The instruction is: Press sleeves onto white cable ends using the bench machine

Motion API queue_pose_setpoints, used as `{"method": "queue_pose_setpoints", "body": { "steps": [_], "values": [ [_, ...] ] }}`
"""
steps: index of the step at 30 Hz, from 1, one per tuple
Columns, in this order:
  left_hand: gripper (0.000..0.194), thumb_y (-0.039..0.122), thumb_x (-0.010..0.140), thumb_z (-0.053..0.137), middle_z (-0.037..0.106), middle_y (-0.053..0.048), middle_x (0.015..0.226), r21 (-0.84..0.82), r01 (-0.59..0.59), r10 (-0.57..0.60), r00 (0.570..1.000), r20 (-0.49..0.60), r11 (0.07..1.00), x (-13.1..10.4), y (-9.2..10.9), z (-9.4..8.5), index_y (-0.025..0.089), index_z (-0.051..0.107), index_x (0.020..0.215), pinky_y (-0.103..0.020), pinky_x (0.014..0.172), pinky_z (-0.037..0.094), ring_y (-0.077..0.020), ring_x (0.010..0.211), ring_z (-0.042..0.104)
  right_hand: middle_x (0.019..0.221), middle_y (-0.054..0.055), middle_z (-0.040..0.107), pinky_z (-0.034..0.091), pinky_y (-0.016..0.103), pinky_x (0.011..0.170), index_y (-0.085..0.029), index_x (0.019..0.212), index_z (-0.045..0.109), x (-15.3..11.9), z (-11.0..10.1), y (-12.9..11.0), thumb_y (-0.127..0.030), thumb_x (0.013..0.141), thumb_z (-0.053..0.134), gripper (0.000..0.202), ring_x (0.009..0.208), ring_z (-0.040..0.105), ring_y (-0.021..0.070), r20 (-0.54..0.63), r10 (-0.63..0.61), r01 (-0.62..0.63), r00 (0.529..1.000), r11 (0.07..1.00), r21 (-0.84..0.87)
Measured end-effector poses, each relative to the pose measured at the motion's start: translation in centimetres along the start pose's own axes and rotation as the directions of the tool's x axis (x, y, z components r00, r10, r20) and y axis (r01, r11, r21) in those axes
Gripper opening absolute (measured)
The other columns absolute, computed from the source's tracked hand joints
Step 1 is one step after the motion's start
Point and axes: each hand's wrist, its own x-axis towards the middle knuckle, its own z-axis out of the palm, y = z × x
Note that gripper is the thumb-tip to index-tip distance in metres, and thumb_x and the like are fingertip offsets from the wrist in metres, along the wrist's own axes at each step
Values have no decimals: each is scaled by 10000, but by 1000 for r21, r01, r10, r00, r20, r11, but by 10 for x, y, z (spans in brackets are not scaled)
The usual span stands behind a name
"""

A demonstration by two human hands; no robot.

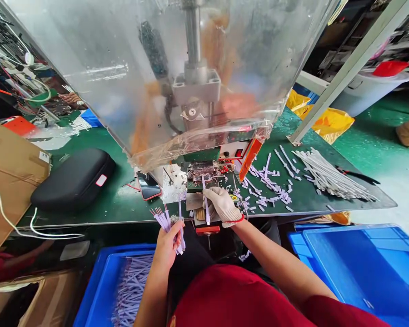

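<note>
My left hand (166, 249) is bare and closed around a bundle of short lavender cables (162, 220), some with thin reddish wire ends pointing up. One longer lavender strip (180, 211) stands out from the same grip. In a white knit glove with a red cuff, my right hand (222, 205) pinches a single lavender cable (206, 210) between thumb and fingers. The far end of that cable reaches into the small metal fixture (204, 171) at the foot of the press (196, 88). A scratched transparent guard (122, 86) hangs in front of the press.
Lavender offcuts (266, 197) and a pile of white cables (330, 175) lie on the right of the green bench, beside black-handled pliers (359, 176). A phone (149, 185) and black case (74, 179) are left. Blue bins (98, 277) stand below; another person's hand (71, 98) shows far left.
</note>
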Motion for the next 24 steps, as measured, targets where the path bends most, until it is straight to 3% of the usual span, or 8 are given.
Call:
{"method": "queue_pose_setpoints", "body": {
  "steps": [7,13,17,21,24],
  "values": [
    [421,498,677,800,433,71,426,-11,-44,44,998,50,999,-2,-1,-3,156,562,616,-163,365,149,-23,348,290,541,1,634,389,193,286,-192,666,533,5,-1,-2,-446,814,618,306,327,520,103,-22,44,-44,999,999,28],
    [416,487,770,716,556,3,487,55,-115,106,984,145,992,-3,3,-4,145,565,590,-189,382,120,-19,348,292,552,11,638,390,206,281,-191,685,530,7,-2,1,-442,833,596,299,328,523,114,-3,54,-54,999,997,46],
    [369,486,769,725,556,10,474,79,-114,100,981,166,990,-1,11,-3,142,627,675,-191,376,140,-36,349,305,561,14,638,416,224,299,-193,697,524,6,0,-1,-437,832,603,290,341,531,123,1,70,-70,998,997,32],
    [303,440,778,737,516,26,436,128,-181,147,960,241,975,1,26,-3,146,680,738,-205,428,295,-79,393,414,592,8,644,430,216,351,-195,738,528,0,-9,-15,-462,866,587,302,381,548,117,11,56,-54,998,989,-134],
    [306,408,792,734,485,24,411,256,-239,149,933,329,937,3,44,-4,154,658,640,-220,441,311,-81,384,407,689,11,681,430,200,429,-189,831,587,-14,-27,-40,-499,893,588,316,474,580,110,73,-82,104,994,918,-382]
  ]
}}
